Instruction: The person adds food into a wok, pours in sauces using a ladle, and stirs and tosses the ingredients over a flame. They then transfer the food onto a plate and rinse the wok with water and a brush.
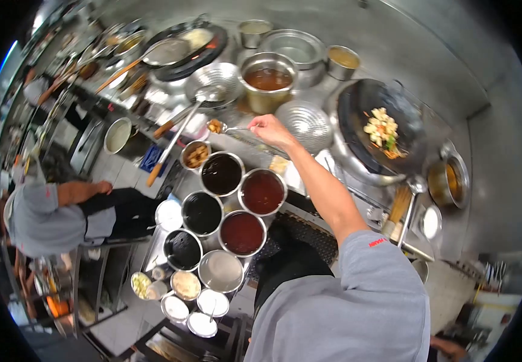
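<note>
My right hand reaches forward with its fingers closed round the handle of a metal spoon. Small brown chunks fill the spoon's bowl, which is held above the counter. Just nearer to me stands a small metal bowl of brown pieces, apart from the spoon. A large pot of brown liquid is behind my hand, and a perforated metal disc lies to its right. Over to the right, a black wok holds pale cubes with green and orange shreds. My left hand is out of view.
Several pots of dark and red sauce stand close together before me, with seasoning bowls nearer. A ladle lies at the left. Another wok sits at the far left. A co-worker stands at the left.
</note>
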Available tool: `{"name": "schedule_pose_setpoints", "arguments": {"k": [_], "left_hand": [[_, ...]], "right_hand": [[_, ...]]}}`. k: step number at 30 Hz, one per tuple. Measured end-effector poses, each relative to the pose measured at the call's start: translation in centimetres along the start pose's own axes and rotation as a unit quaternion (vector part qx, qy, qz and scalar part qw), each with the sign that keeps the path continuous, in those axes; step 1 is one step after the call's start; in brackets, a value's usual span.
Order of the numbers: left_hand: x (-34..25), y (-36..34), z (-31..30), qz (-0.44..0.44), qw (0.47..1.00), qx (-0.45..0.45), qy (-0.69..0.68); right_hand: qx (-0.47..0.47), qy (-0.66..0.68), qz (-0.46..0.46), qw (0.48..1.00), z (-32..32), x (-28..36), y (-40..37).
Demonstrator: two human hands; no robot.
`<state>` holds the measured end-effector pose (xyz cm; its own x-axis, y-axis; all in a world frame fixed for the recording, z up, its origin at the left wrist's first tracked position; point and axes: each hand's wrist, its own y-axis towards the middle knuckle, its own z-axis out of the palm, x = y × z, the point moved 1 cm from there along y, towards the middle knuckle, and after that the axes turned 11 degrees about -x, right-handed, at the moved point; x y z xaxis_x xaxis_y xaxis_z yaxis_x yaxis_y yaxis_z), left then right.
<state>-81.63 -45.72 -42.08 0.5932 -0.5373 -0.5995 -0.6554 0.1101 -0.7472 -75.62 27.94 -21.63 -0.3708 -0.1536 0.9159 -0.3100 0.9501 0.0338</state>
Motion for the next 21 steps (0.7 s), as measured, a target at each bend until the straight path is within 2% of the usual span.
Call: {"name": "schedule_pose_setpoints", "arguments": {"k": [2, 4, 6, 7, 8, 10, 12, 13, 15, 16, 18, 19, 20, 21], "left_hand": [[-1.4, 0.8, 0.5, 0.006, 1.0, 0.014, 0.019], [-2.5, 1.5, 1.1, 0.01, 0.999, 0.026, 0.03], [-3.3, 1.7, 1.3, 0.013, 0.998, 0.035, 0.041], [-3.6, 1.8, 1.4, 0.014, 0.998, 0.038, 0.042], [-3.8, 1.7, 1.3, 0.016, 0.998, 0.041, 0.046], [-3.9, 1.7, 1.1, 0.017, 0.998, 0.043, 0.045], [-3.5, 1.9, 0.7, 0.02, 0.998, 0.045, 0.04], [-2.6, 1.9, 0.1, 0.023, 0.998, 0.05, 0.038], [-1.9, 1.6, -0.8, 0.024, 0.998, 0.05, 0.031], [-1.1, 1.4, -1.0, 0.024, 0.998, 0.05, 0.028], [-0.8, 0.5, -1.5, 0.025, 0.999, 0.037, 0.016], [-0.5, 0.1, -1.7, 0.025, 0.999, 0.033, 0.012], [-0.4, -0.4, -1.7, 0.024, 0.999, 0.027, 0.005], [0.1, -1.0, -1.5, 0.022, 0.999, 0.023, 0.0]], "right_hand": [[-0.055, -0.008, -0.044, 0.997, -6.7, -0.3, -1.9], [-0.138, -0.03, -0.01, 0.99, -14.3, 0.4, -5.1], [-0.25, -0.135, -0.001, 0.959, -21.9, 0.2, -8.1], [-0.302, -0.191, -0.019, 0.934, -25.0, 0.8, -10.4], [-0.35, -0.312, -0.006, 0.883, -26.5, 4.8, -13.2], [-0.399, -0.444, -0.01, 0.802, -30.7, 1.2, -15.0], [-0.364, -0.568, -0.008, 0.738, -32.7, -1.6, -15.8], [-0.359, -0.568, -0.013, 0.741, -33.3, -2.5, -16.1], [-0.391, -0.64, -0.024, 0.661, -33.5, -3.6, -16.2], [-0.423, -0.63, -0.031, 0.65, -33.4, -3.7, -15.7], [-0.431, -0.565, -0.054, 0.701, -30.6, -1.0, -14.5], [-0.431, -0.492, -0.098, 0.75, -27.4, 1.6, -14.0], [-0.402, -0.489, -0.107, 0.767, -24.2, 3.0, -13.4], [-0.383, -0.418, -0.16, 0.808, -21.2, 2.2, -11.7]]}}
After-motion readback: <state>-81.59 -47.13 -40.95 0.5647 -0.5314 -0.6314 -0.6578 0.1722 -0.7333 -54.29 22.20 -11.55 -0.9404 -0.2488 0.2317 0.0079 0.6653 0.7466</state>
